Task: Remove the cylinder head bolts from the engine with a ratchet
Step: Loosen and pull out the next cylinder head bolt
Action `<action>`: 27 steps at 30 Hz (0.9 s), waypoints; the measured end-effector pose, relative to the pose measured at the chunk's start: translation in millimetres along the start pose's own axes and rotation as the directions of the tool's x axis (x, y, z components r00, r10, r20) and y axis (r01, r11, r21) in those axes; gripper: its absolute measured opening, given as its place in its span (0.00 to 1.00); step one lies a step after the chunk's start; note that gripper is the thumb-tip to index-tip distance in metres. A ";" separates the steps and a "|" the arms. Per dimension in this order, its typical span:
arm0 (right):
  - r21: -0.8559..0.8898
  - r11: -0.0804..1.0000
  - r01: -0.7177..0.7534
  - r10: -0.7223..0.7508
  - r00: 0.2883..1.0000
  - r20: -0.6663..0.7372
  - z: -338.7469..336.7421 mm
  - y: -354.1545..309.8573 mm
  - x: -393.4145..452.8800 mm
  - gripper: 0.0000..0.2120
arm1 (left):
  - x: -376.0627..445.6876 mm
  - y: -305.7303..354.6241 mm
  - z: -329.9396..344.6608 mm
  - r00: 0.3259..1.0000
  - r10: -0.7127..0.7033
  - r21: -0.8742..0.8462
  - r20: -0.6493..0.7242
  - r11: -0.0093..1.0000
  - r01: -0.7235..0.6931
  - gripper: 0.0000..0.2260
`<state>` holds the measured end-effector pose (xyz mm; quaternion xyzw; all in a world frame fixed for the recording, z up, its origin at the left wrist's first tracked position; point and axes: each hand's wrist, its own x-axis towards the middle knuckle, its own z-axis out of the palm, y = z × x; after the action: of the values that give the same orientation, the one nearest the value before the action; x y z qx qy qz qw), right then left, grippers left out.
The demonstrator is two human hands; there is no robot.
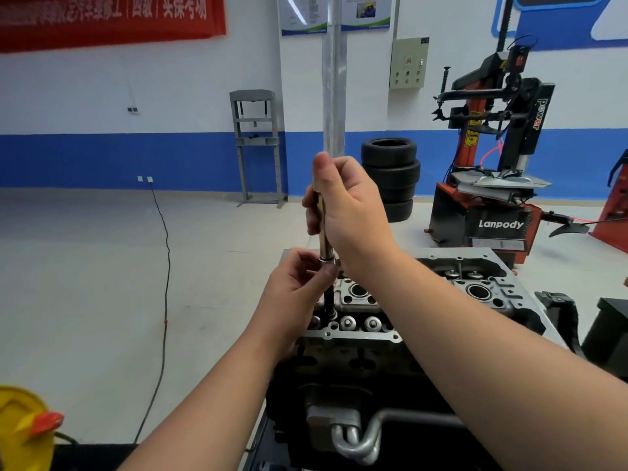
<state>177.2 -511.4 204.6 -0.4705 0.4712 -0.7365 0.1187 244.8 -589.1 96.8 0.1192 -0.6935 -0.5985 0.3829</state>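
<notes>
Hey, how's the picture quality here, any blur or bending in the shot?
Head view: even indoor light, soft overall; the hands, right and left, and the ratchet look slightly smeared, wide-angle bending tilts the tire changer, and the red banner text is blurred.

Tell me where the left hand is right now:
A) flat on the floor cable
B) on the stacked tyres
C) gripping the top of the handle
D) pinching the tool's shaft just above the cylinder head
D: the left hand pinches the tool low on its shaft, just above the cylinder head, while the right hand grips the handle higher up.
</notes>
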 end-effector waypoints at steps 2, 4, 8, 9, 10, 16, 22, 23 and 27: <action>0.029 0.999 -0.038 0.037 0.999 0.018 -0.4 -0.1 2.0 0.17 | -0.4 1.1 -1.4 0.999 -0.011 -0.003 0.030 1.000 0.011 0.10; 0.086 0.992 -0.091 0.087 0.995 0.055 -0.3 1.0 3.3 0.22 | -1.6 2.5 -2.4 0.996 -0.039 0.000 0.076 0.999 0.039 0.11; 0.141 0.985 -0.096 0.092 0.995 0.034 4.8 3.9 3.0 0.27 | -3.7 4.8 -1.4 0.994 -0.045 0.015 0.098 0.999 0.043 0.14; 0.119 0.990 -0.072 0.070 0.997 0.025 6.3 4.7 2.7 0.27 | -4.3 6.0 -1.0 0.996 -0.032 0.013 0.086 0.999 0.031 0.14; 0.084 0.995 -0.047 0.045 0.999 0.018 7.5 5.1 2.6 0.26 | -4.5 7.0 -1.0 0.997 -0.020 0.013 0.075 1.000 0.019 0.14; 0.077 0.989 -0.129 0.124 0.990 0.073 2.8 2.3 5.4 0.22 | -3.9 5.6 -1.0 0.997 -0.036 0.016 0.065 0.999 0.035 0.12; 0.109 0.977 -0.182 0.172 0.981 0.095 1.3 2.6 7.3 0.20 | -0.2 5.5 -5.5 0.983 -0.082 -0.045 0.162 0.995 0.090 0.16; 0.111 0.976 -0.188 0.178 0.980 0.094 1.3 2.4 7.3 0.20 | -0.4 5.4 -6.0 0.980 -0.082 -0.057 0.184 0.994 0.094 0.17; 0.118 0.971 -0.209 0.201 0.976 0.079 2.2 2.2 6.8 0.21 | -2.9 5.7 -6.4 0.981 -0.075 -0.058 0.180 0.995 0.087 0.15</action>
<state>174.7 -518.1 207.0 -0.4353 0.4660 -0.7322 0.2393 252.8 -590.6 100.9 0.0808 -0.6995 -0.6442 0.2986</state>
